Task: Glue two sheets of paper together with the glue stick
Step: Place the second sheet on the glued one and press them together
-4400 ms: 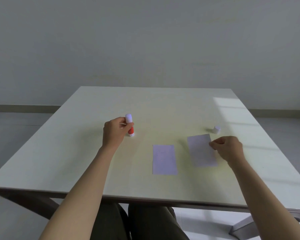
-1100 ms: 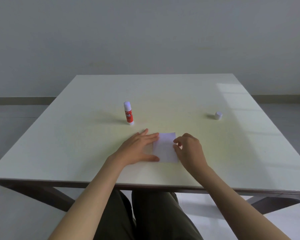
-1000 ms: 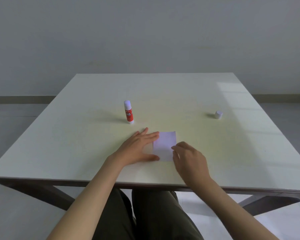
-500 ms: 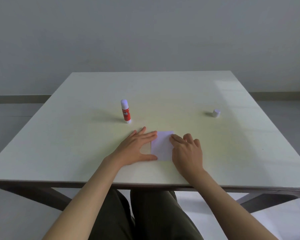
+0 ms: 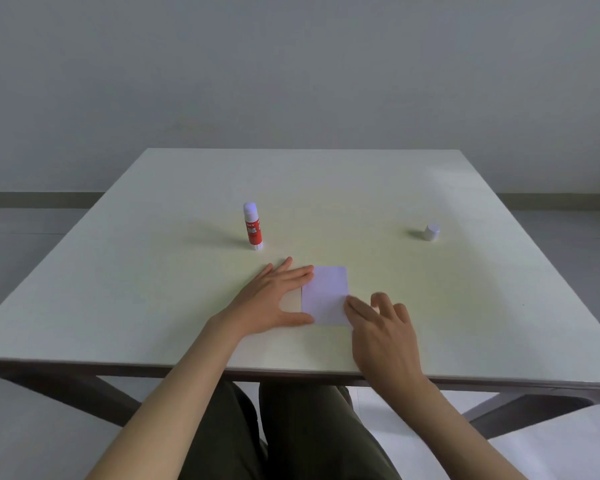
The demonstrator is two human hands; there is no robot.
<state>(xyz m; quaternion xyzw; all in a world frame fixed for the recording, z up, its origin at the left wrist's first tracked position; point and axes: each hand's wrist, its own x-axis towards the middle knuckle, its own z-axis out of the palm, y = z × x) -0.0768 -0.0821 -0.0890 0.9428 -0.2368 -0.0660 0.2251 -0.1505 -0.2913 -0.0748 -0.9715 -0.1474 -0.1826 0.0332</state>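
Note:
A pale lilac paper (image 5: 325,294) lies flat near the table's front edge; only one sheet shows, so a second under it cannot be told. My left hand (image 5: 274,301) rests flat on the table at its left edge, fingertips and thumb touching the paper. My right hand (image 5: 383,327) lies over the paper's lower right corner, fingers spread. The red glue stick (image 5: 253,226) stands upright behind my left hand, uncapped, with its whitish tip up. Its white cap (image 5: 431,232) sits far to the right.
The pale square table (image 5: 153,271) carries only these items. Its front edge runs just in front of my wrists. Dark table legs and my dark trousers show below. A grey wall and floor lie behind.
The separate right sheet seen 4.4 s ago is gone from its spot; one paper now shows. Over the last second my right hand slid down the paper toward its lower right corner.

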